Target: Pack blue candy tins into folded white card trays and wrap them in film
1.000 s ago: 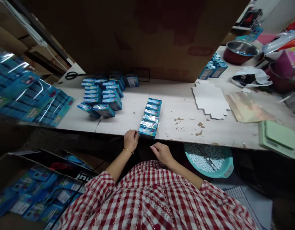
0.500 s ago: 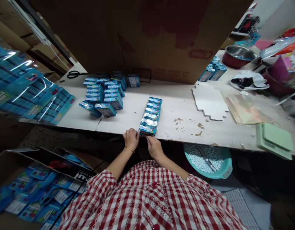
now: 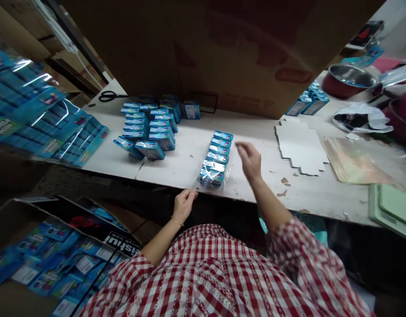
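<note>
A row of small blue boxes (image 3: 217,157) lies near the front of the table inside a loose clear plastic bag (image 3: 226,176). My left hand (image 3: 184,204) is at the table's front edge, thumb and fingers pinched together on the bag's near left corner. To the right of the row, above the tabletop, is my right hand (image 3: 250,160). Its fingers are loosely bent and slightly blurred, apart from the boxes, with nothing visible in them.
More blue boxes (image 3: 150,132) stand left, near black scissors (image 3: 108,96). Wrapped packs (image 3: 57,119) are at far left; an open carton (image 3: 21,209) sits below. A large cardboard box (image 3: 196,53) stands behind. Flat white card (image 3: 298,147) and a green scale (image 3: 392,207) lie right.
My right hand has left the near end of the row and moved up and right. My left hand has dropped slightly from the boxes. The clear bag's near end now spreads out loosely.
</note>
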A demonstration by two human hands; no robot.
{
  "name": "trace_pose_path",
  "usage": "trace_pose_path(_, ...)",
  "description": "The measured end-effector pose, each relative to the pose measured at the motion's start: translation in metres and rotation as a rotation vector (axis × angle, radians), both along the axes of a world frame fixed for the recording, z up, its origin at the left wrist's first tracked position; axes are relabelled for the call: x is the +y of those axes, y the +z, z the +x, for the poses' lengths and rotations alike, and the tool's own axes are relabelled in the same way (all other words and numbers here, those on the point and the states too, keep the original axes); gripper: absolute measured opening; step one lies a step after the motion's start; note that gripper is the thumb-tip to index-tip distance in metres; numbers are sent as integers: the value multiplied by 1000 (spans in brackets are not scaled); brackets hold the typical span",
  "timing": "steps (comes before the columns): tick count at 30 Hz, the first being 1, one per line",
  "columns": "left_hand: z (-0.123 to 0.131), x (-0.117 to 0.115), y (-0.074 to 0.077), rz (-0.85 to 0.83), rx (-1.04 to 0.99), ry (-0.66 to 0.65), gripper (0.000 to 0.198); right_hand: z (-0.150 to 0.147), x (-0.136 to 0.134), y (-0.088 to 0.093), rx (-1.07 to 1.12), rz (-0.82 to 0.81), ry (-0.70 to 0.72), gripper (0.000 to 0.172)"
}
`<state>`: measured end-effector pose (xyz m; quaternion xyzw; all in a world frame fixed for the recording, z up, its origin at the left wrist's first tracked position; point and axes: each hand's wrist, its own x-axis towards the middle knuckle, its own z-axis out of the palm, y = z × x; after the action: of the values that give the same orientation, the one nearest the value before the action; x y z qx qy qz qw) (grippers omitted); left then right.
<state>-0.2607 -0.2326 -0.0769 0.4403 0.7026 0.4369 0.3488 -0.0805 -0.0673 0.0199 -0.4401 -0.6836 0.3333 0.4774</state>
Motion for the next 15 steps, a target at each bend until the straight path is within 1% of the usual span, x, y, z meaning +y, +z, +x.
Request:
trace_pose_path(1,5,0,-1,12,-91,-34,32,-3,35,-5,9,-41,-20,37)
trace_pose_path(2,9,0,-3,18,-147,-59,32,-7,68,-13,-3,-103,-6,45)
trace_pose_path(3,12,1,-5,18,-170,-70,34,-11,95,-21,-40,-201,59,50)
trace_pose_path(4,12,2,-7,9,-168,-76,37,-15,114,-29,-54,-313,123,53)
trace_pose_path(5,10,4,-9,-2,-141,-76,40,-17,127,-36,-71,-400,176,55)
trace_pose_path(6,5,7,-10,-9,-93,-72,41,-16,132,-41,-87,-459,204,54)
trace_pose_path(8,-12,15,-8,-13,42,-65,42,-5,125,-45,-131,-485,198,50)
trace_pose_path(10,-36,29,-3,-26,167,-73,40,15,104,-45,-160,-482,188,45)
trace_pose_path(11,-48,39,1,-34,211,-87,39,28,91,-45,-141,-523,194,43)
trace_pose_path(13,-73,59,7,-32,268,-131,37,49,66,-46,-7,-682,223,44)
trace_pose_path(15,-90,76,9,-4,284,-184,38,63,46,-52,166,-834,233,41)
